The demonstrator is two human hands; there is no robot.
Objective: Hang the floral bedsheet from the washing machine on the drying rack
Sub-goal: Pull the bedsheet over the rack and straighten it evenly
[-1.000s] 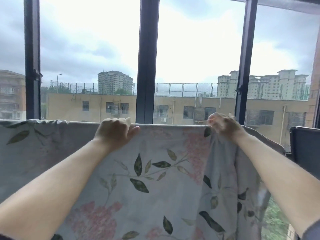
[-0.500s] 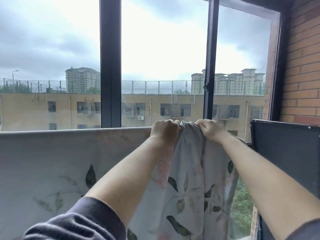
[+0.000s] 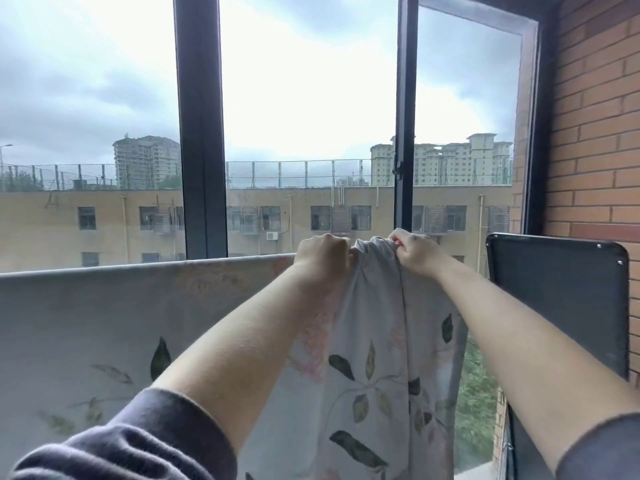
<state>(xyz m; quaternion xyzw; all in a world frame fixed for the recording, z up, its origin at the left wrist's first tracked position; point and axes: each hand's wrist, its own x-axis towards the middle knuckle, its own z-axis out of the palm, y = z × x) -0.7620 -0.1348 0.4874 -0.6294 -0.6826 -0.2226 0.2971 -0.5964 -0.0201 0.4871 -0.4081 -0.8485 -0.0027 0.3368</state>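
Both hands are closed on cloth at the top edge of the floral bedsheet point(image 3: 104, 323), side by side with only a narrow bunch of it between them. Furthest left, the sheet hangs flat and spread, its top edge running in a straight level line in front of the dark window frame point(image 3: 201, 133). That line is the sheet's long axis, and it presumably follows a rail of the drying rack (the rail itself is hidden under the cloth). Where the flat stretch ends, the left hand point(image 3: 323, 252) sits as a fist, fingers curled over the edge. Just right of it the gathered folds point(image 3: 374, 249) rise in a puckered hump and fall in long vertical pleats below. The right hand point(image 3: 414, 252) touches the far side of that hump, fingers and thumb pinching the folds from above. Further right the cloth slopes away under the right forearm, with open air between it and the black panel point(image 3: 554, 299) by the brick wall point(image 3: 595, 133). The slack to be dealt with therefore lies between the two grips and to the right of them, along the same level line. The right hand is the nearer to the unspread end, so by my reading it should draw the gather rightward while the left anchors the flat part.
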